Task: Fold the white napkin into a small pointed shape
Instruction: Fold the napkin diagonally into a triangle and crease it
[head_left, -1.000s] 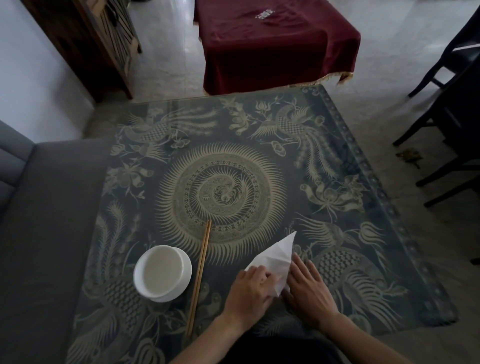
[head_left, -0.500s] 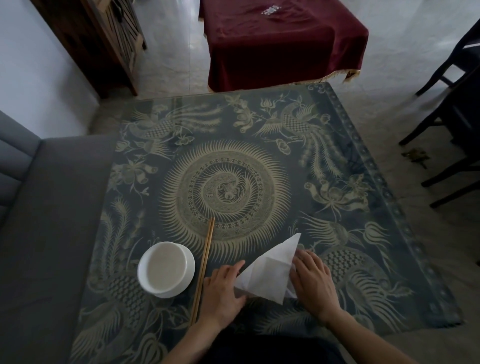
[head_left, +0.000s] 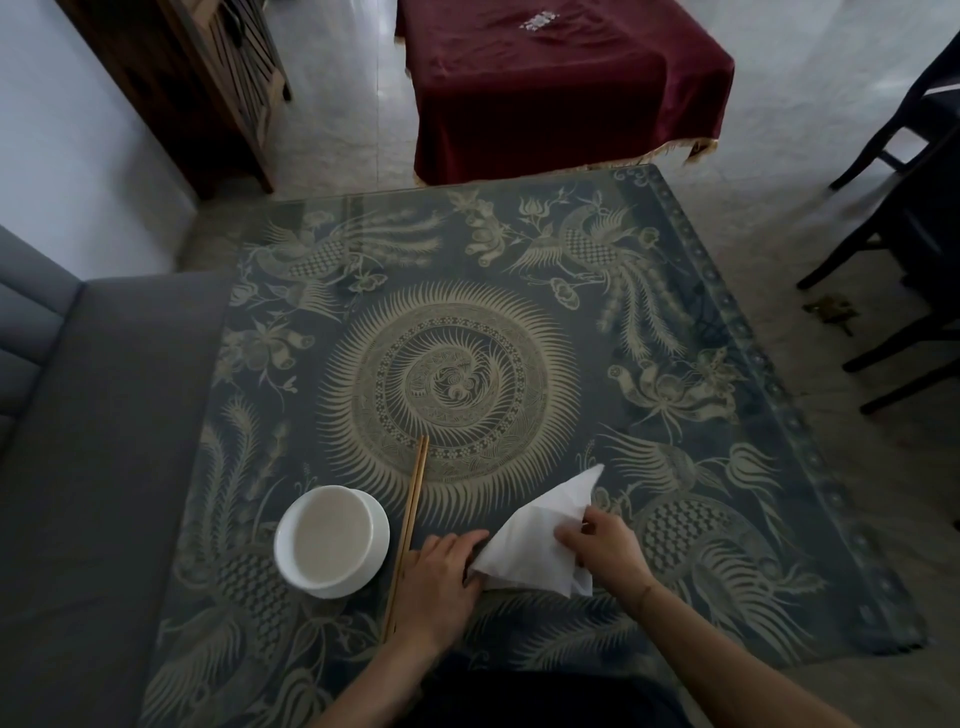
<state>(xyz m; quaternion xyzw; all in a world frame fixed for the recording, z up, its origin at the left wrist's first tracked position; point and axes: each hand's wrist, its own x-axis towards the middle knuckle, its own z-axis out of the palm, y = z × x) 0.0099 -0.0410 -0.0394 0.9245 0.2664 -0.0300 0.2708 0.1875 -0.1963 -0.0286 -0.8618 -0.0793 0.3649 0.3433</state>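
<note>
The white napkin (head_left: 535, 535) lies on the patterned table (head_left: 467, 291) near its front edge, folded into a kite-like shape whose point aims up and to the right. My left hand (head_left: 436, 582) rests flat at the napkin's left corner, fingers pressing its edge down. My right hand (head_left: 605, 543) pinches the napkin's right flap between thumb and fingers and lifts it over the middle. The lower right corner of the napkin sticks out beneath that hand.
A white bowl on a white saucer (head_left: 332, 540) stands left of my hands. A pair of wooden chopsticks (head_left: 408, 535) lies between bowl and left hand. A grey sofa (head_left: 93, 467) borders the table's left; dark chairs (head_left: 909, 249) stand right.
My left hand slid off the napkin's middle to its left corner. My right hand went from lying flat beside the napkin to pinching its right flap and raising it inward.
</note>
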